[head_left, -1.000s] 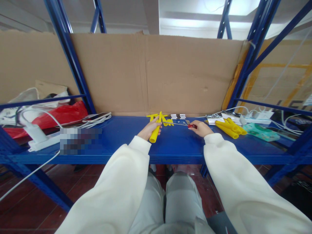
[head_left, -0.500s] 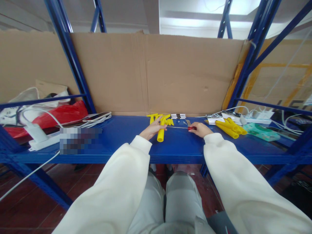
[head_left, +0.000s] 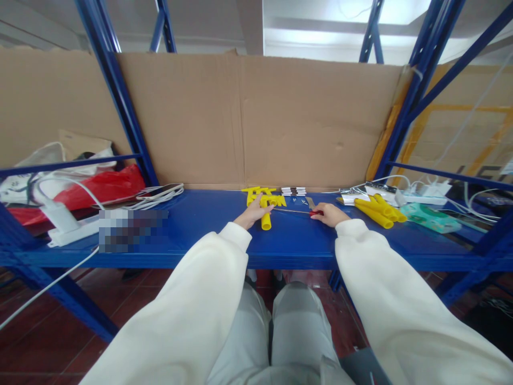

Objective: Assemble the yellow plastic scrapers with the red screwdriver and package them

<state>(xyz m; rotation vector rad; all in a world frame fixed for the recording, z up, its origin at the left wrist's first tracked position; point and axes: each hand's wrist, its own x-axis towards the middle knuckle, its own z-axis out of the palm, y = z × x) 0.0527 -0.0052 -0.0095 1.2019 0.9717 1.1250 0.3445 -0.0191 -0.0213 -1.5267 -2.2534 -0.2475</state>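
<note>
Blue tabletop beneath: gripping the yellow tubed piece over the middle with the left hand, ideally steadying against any twisting; clasping a red-handled screwdriver in the right hand, pointing it leftward, ideally lining up straight before applying pressure.

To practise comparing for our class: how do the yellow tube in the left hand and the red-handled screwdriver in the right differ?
Colour: the yellow tube is plain yellow; the red-handled screwdriver has a metallic-looking shaft.
Thickness: the yellow tube is thick; the screwdriver's shaft is thin.
Pose: the tube points toward the near edge of the blue worktop; the screwdriver's shaft points left.
Shared: both are elongated and handheld.
</note>
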